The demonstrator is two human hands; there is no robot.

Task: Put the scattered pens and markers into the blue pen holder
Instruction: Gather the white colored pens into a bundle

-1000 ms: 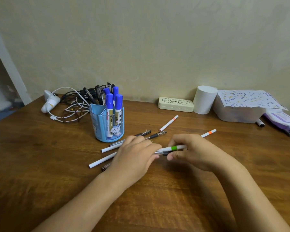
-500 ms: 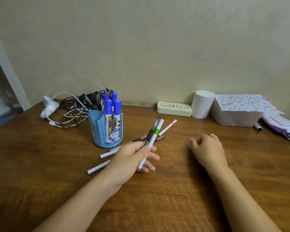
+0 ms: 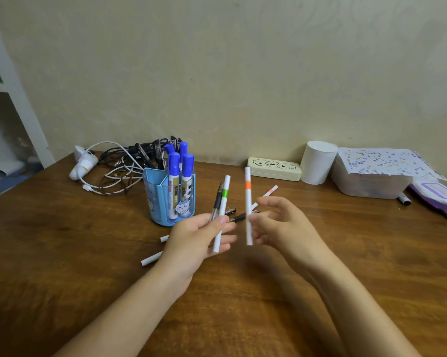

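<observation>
The blue pen holder (image 3: 156, 199) stands on the wooden table (image 3: 62, 240) with blue-capped markers (image 3: 174, 173) in it. My left hand (image 3: 194, 240) grips a white pen with a green band (image 3: 223, 204) and a black pen (image 3: 217, 199), both upright, just right of the holder. My right hand (image 3: 281, 225) holds a white pen with an orange band (image 3: 248, 202) upright beside them. Loose on the table lie a white pen with a pink band (image 3: 270, 191), dark pens (image 3: 239, 216) behind my hands, and two white pens (image 3: 150, 260) partly hidden under my left hand.
A tangle of cables and a white charger (image 3: 84, 162) lies behind the holder. Along the wall at right stand a cream case (image 3: 273, 168), a white cup (image 3: 317, 162), a covered plastic box (image 3: 371, 176), a black marker (image 3: 404, 199) and a purple pack (image 3: 438, 193).
My left hand lifted the green-banded pen and the black pen off the table. My right hand picked up the orange-banded pen and raised it upright beside them.
</observation>
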